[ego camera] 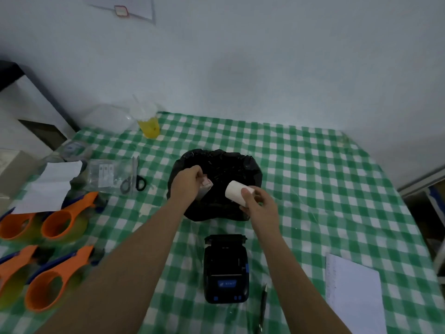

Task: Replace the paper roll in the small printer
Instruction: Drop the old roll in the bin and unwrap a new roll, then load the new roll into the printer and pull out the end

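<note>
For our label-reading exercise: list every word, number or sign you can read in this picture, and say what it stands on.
No text is readable.
Printer, blue front label: blurred.
Notepad, faint handwriting: too small.
Wall paper, red-edged sticker: blank or blurred.
Clear packet, white strips: marks illegible.
Yellow cup, small mark: unreadable.

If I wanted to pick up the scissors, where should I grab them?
Take the scissors by the two handle loops, coming from the near side. They lie flat and closed on the tablecloth, loops toward you and blades pointing away, so your fingers stay clear of the tips.
</note>
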Demonstrator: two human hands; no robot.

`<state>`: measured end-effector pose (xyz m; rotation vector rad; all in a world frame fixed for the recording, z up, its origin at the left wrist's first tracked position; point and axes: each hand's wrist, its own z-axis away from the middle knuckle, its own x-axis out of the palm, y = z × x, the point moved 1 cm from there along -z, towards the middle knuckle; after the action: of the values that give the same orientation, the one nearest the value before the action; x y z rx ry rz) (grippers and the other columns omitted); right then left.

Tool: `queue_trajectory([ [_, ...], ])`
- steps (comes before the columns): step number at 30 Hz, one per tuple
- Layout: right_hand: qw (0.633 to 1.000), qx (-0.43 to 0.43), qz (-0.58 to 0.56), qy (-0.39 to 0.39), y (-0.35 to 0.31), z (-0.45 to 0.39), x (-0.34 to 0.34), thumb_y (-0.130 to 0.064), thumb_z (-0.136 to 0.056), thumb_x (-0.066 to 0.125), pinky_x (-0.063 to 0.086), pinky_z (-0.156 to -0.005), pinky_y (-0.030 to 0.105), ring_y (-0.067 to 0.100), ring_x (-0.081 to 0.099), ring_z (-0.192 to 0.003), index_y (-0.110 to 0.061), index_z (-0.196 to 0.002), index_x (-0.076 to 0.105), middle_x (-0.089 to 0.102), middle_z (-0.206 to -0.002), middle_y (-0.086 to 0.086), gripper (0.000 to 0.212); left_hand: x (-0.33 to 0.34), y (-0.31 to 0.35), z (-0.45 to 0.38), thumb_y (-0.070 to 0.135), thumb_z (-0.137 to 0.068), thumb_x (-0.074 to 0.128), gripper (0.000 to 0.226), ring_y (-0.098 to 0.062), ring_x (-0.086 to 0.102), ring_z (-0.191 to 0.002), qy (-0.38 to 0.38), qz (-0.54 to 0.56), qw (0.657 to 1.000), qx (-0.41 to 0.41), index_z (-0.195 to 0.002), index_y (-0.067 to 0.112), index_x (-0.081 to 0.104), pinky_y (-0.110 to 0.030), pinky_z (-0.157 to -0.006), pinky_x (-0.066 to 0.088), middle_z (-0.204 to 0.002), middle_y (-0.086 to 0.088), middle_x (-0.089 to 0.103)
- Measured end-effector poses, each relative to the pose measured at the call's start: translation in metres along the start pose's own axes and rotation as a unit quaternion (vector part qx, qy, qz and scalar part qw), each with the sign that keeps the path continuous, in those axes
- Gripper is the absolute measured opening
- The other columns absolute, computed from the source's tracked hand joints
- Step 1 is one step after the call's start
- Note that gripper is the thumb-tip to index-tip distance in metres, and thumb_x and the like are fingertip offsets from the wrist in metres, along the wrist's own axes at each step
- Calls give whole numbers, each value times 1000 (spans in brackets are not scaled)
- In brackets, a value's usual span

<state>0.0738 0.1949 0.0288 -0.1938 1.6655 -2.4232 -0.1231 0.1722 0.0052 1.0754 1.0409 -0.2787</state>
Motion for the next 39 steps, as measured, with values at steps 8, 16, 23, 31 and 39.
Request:
queue_trajectory([
  [8, 1000, -4, 11, 3, 3, -16, 7, -23, -86, 64, 57, -76, 29, 23, 61, -103, -14, -106, 62, 59, -111, 7, 23, 17, -12, -27, 20, -83, 63, 18, -36, 53, -96, -14, -160, 987, 2, -88, 4, 67, -42, -69, 45, -96, -18, 59],
  [16, 999, 21, -39, -10, 0, -5, 5, -24, -88, 61, 58, -70, 23, 15, 62, -93, -9, -106, 63, 62, -101, 3, 23, -3, 12, 6, 24, -88, 58, 24, -19, 51, -86, -8, 29, 999, 34, -106, 14, 70, -26, -75, 38, -93, -6, 51],
  [23, 993, 63, -83, -60, 2, 30, -7, -27, -89, 59, 59, -64, 22, 19, 63, -88, -19, -83, 68, 63, -95, 3, 14, -15, 40, 89, 33, -90, 54, 36, -14, 59, -105, -168, 282, 944, 22, -124, 24, 54, -27, -89, 50, -114, 4, 58],
  [31, 994, 71, -37, -75, 18, 80, -23, -32, -89, 57, 56, -57, 20, 15, 65, -73, -19, -81, 68, 66, -89, 7, 18, -10, 27, 146, 27, -82, 67, 52, -14, 53, -111, -162, 272, 948, 28, -129, 30, 45, -34, -94, 52, -127, -1, 46],
  [39, 972, 188, -106, -91, 43, 109, -27, -26, -88, 59, 55, -70, 31, 24, 65, -77, -1, -109, 54, 64, -93, 17, 33, -3, 25, 190, 22, -86, 63, 36, -12, 57, -102, -109, 265, 958, 31, -119, 17, 51, -27, -89, 51, -124, -4, 51],
])
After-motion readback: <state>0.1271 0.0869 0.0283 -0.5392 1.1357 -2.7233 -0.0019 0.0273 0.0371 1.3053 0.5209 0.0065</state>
